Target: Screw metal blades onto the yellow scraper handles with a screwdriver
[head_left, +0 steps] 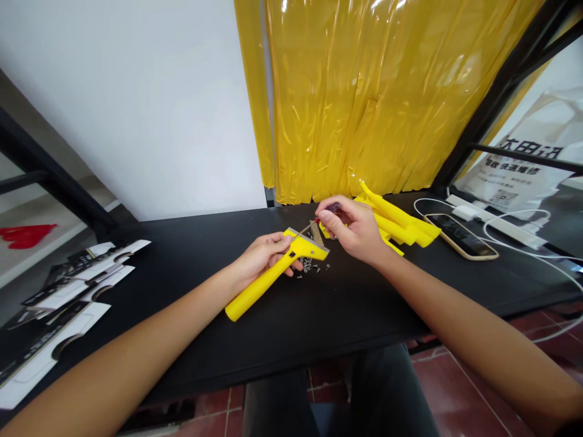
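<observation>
My left hand (266, 258) is closed around the neck of a yellow scraper (262, 288), its handle slanting down toward the front edge and its wide blade end facing away. In my right hand (353, 227), closed, is a screwdriver (308, 228) with a dark reddish handle. Its thin shaft reaches down-left to the scraper's head, at a screw near my left thumb. Small screws and nuts (307, 265) lie scattered on the black table (291, 328) under the scraper. Behind my right hand is a pile of yellow scraper handles (398, 224).
A phone (462, 237) and a white power strip (496, 221) with cables lie at the right, before a white plastic bag (523, 149). Several printed cardboard sleeves (77, 309) are spread at the left. A yellow plastic curtain (355, 103) and a white panel (150, 109) stand behind the table.
</observation>
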Available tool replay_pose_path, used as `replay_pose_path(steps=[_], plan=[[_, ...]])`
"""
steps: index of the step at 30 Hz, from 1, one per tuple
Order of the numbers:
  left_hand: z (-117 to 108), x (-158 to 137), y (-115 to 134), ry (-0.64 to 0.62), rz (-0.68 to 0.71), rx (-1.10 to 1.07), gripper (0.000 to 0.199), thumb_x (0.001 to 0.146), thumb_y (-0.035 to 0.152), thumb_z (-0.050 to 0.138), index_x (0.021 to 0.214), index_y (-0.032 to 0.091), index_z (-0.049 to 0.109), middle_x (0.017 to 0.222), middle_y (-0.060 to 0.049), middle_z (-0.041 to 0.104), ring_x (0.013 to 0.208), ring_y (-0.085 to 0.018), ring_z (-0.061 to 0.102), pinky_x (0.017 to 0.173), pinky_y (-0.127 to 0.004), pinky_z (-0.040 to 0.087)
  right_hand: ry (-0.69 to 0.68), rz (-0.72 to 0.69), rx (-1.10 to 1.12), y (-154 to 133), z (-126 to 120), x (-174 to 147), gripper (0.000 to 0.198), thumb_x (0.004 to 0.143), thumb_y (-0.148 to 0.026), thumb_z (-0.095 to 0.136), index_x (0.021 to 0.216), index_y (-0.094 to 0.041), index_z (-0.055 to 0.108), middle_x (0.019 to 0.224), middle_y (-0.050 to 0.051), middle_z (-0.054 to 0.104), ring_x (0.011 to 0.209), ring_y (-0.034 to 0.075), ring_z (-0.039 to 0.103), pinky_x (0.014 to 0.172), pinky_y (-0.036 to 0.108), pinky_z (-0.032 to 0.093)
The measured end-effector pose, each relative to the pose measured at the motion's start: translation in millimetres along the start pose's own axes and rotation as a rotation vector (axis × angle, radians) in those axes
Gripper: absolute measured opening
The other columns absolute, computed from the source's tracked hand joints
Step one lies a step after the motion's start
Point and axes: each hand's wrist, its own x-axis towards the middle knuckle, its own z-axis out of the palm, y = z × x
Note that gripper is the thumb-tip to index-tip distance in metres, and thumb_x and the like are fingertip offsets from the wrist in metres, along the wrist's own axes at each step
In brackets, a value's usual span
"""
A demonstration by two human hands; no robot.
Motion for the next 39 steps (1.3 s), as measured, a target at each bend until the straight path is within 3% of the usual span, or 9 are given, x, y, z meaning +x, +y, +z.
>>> replay_pose_path(steps=[19,27,32,36,39], plan=[[-0.9,1.9,-1.8,0.007,-0.001,-0.001,0.022,0.088,0.03,0.069,0.097,0.011,0.062,0.087,-0.014,0.074,0.066,-0.024,0.074,0.049,-0.028,0.058,-0.032,-0.021,-0.042,-0.3,-0.1,0.2,0.015,0.094,-0.035,0.062,0.093,-0.021,0.066,0.079,0.001,0.067,0.066,0.012,0.059,0.061,0.027,0.047],[12.7,-5.8,-0.1,0.037,0.021,0.159,0.025,0.087,0.036,0.069,0.094,0.013,0.061,0.073,-0.012,0.074,0.061,-0.025,0.073,0.048,-0.03,0.058,0.033,-0.069,-0.173,-6.3,1.3,-0.7,0.031,0.084,-0.043,0.074,0.072,-0.021,0.055,0.064,-0.003,0.061,0.055,0.01,0.052,0.054,0.026,0.041],[18.3,-12.8,10.8,0.155,0.14,0.28,0.021,0.088,0.036,0.067,0.089,0.016,0.06,0.066,-0.008,0.073,0.058,-0.022,0.072,0.05,-0.03,0.058,-0.015,-0.102,-0.228,-6.7,-1.2,-2.9,0.036,0.087,-0.043,0.071,0.069,-0.022,0.046,0.063,-0.002,0.058,0.057,0.012,0.051,0.055,0.028,0.038],[11.5,-13.6,21.1,0.332,0.329,0.349,0.02,0.088,0.036,0.065,0.089,0.017,0.06,0.07,-0.006,0.073,0.059,-0.02,0.072,0.05,-0.028,0.059,-0.092,-0.148,-0.384,-0.9,-1.6,-3.1,0.033,0.091,-0.045,0.065,0.073,-0.022,0.049,0.063,-0.002,0.058,0.055,0.012,0.049,0.056,0.028,0.036],[8.1,-16.1,25.1,0.469,0.48,0.445,0.022,0.09,0.038,0.063,0.096,0.017,0.06,0.078,-0.005,0.074,0.062,-0.018,0.073,0.053,-0.027,0.06,-0.19,-0.092,-0.465,-0.1,0.8,-2.9,0.029,0.096,-0.047,0.056,0.083,-0.021,0.053,0.072,0.001,0.063,0.06,0.014,0.052,0.058,0.029,0.035]])
